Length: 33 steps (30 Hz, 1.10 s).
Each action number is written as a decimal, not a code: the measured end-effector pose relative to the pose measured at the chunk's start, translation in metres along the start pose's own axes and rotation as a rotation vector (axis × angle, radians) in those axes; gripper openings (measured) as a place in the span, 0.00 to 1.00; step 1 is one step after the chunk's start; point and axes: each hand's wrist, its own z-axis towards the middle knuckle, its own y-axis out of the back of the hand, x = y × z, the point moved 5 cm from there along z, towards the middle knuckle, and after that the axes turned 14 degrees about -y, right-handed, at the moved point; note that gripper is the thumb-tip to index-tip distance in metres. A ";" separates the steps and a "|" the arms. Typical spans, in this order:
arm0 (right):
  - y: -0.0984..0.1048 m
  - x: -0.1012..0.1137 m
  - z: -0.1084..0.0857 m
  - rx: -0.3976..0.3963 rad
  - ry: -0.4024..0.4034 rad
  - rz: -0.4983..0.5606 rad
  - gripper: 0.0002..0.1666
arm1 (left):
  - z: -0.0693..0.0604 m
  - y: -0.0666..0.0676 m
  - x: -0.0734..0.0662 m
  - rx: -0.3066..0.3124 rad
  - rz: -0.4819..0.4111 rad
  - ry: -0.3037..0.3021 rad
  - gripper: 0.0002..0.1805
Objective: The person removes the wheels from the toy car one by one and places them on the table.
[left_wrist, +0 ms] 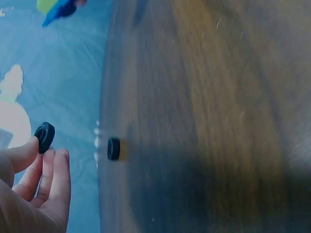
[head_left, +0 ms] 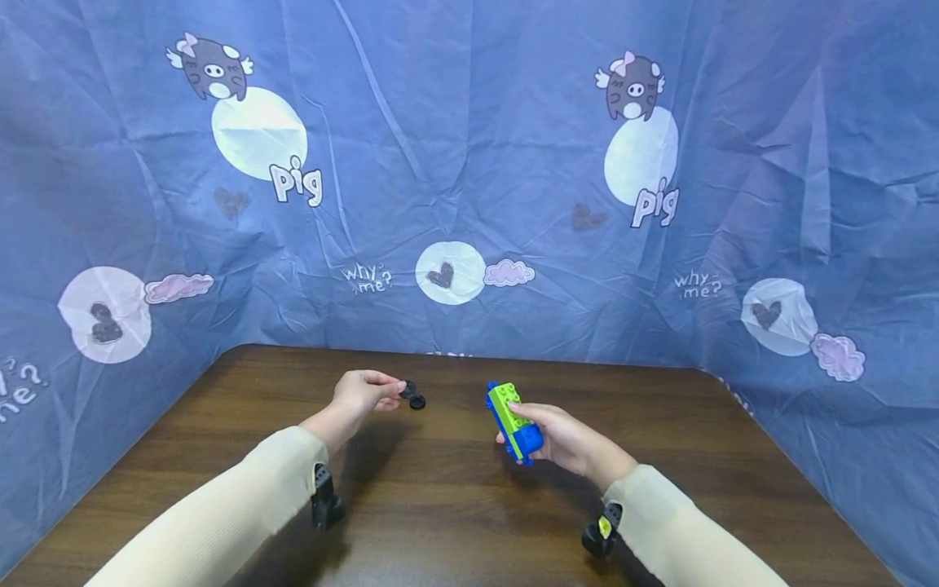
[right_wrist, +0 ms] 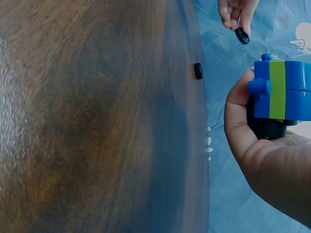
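The right hand (head_left: pixel 563 439) grips the car (head_left: pixel 512 427). Left of the car, the left hand (head_left: pixel 363 394) pinches one wheel (left_wrist: pixel 45 137); a second wheel (left_wrist: pixel 113 149) lies on the table (head_left: pixel 440 514).

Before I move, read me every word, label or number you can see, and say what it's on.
"pig": blue cloth, upper left
"pig": blue cloth, upper right
"why me?": blue cloth, left of centre
"why me?": blue cloth, right side
Far-left lettering on the cloth: cut off, ends in "?"
White lettering beyond the table: mostly hidden, unreadable
Yellow patch on the right wrist camera: too small to read
Toy, black wheels: none readable
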 end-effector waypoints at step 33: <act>-0.004 -0.005 -0.003 0.073 -0.005 -0.031 0.34 | 0.034 0.022 0.061 -0.189 0.185 0.351 0.29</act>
